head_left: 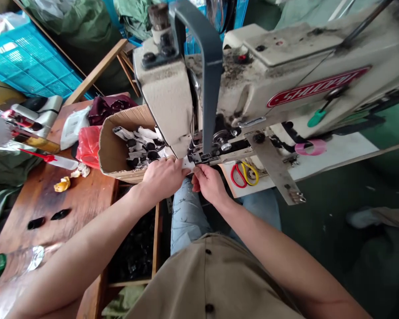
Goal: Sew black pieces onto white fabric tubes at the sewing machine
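Under the head of a large off-white sewing machine [166,88], both of my hands meet at a small white piece [187,163], which looks like fabric. My left hand [164,176] is closed on its left side, with the thumb toward the needle area. From the right, my right hand [208,181] pinches its near edge, fingertips curled together. Most of the piece is hidden by my fingers and the machine's foot. Just left of my left hand stands a cardboard box [114,155] holding several white pieces with black ends.
Red and yellow-handled scissors [250,173] lie right of my hands, near a metal bar [275,170]. A pink tape roll [310,147] rests farther right. On the wooden table [83,212] are a red bag [88,146], orange peel [62,184] and two black pieces. A grey handle [210,79] rises in front.
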Tool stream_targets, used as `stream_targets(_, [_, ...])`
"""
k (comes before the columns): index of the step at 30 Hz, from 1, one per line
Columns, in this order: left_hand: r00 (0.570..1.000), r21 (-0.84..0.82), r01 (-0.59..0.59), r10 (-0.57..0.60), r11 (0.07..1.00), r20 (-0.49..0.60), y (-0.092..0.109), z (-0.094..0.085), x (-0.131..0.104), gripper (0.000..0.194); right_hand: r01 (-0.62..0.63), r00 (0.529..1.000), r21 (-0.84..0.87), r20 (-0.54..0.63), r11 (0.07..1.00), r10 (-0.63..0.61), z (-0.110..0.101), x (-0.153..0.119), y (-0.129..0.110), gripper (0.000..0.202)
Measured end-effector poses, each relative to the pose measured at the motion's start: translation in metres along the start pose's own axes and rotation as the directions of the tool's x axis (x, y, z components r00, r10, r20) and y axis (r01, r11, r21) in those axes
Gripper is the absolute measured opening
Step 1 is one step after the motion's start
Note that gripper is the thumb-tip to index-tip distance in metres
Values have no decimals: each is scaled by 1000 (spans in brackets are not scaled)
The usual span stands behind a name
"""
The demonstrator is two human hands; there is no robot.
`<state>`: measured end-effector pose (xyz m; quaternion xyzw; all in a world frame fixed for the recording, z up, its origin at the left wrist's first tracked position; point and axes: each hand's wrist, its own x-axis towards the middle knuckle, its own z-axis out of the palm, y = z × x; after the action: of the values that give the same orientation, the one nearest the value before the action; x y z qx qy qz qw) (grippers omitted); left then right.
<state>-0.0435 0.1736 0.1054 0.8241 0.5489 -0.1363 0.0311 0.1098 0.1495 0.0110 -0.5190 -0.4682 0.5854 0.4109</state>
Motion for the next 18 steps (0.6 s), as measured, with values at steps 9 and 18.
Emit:
stream_targets(9, [983,-392,-147,177,908,44,-26,26,27,45,102,983,-390,-100,915,-152,0,2,-4,37])
stream_targets(18, [985,-762,-81,170,642,38,-46,55,47,48,59,979,-306,-168,950,-115,2,5,-6,51])
